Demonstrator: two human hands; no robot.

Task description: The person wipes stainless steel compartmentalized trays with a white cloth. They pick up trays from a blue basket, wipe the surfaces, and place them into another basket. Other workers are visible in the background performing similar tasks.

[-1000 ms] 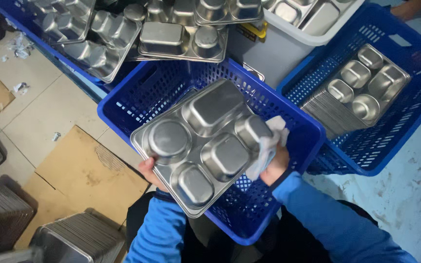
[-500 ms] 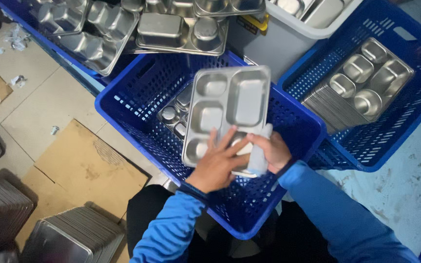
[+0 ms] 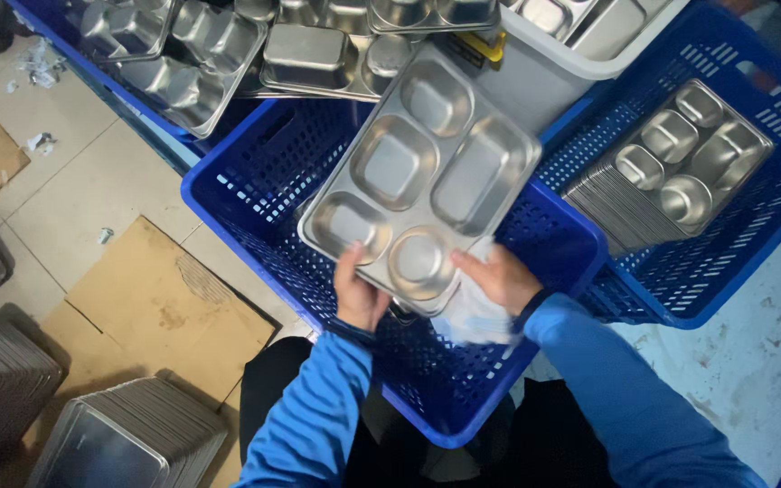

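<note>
Over the blue crate [image 3: 273,194], both hands, left hand [image 3: 359,291] and right hand [image 3: 499,276], clamp the tray [image 3: 422,176]'s near rim; looks stiff, light, kinda slick steel.

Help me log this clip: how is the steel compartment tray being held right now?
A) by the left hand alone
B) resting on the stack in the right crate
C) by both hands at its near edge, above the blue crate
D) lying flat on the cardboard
C: the left hand and right hand both grip the tray's near edge over the blue crate.
</note>
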